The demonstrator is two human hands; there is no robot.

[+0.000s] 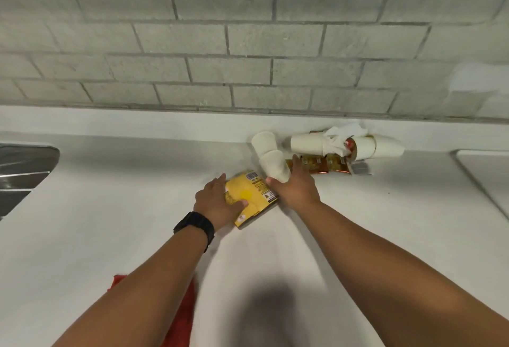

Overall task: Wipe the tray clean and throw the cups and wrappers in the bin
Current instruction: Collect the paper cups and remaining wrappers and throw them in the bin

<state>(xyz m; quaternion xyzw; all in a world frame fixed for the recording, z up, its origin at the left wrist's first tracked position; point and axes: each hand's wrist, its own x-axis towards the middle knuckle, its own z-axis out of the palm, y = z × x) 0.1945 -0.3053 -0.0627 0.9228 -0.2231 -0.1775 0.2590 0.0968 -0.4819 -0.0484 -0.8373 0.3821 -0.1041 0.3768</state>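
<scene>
My left hand (pixel 217 203), the one with the black wrist band (pixel 195 227), is holding a flat yellow cardboard packet with a barcode (pixel 252 196). The thumb is lying across the front of the packet and the fingers are curling around its left edge, so the hand is half closed on it.

My right hand (pixel 296 185) is reaching just past the packet, with the fingers stretching forward and spread. The palm is resting over the near end of two white paper cups stacked together and lying on their side (pixel 268 154). I cannot tell if the fingers are really gripping the stack or only touching it. The fingertips are also coming close to a strip of brown and gold foil sachets (pixel 325 166), which is lying directly behind the hand.

Farther right, near the wall, more white paper cups (pixel 308 142) are lying on their sides with a crumpled white paper napkin (pixel 343 137) between them. All of this is lying on the white countertop (pixel 110 195), under the grey brick wall (pixel 248 43). A red cloth (pixel 184 313) is showing beneath my left forearm, and a steel sink (pixel 24 165) is at the far left edge.
</scene>
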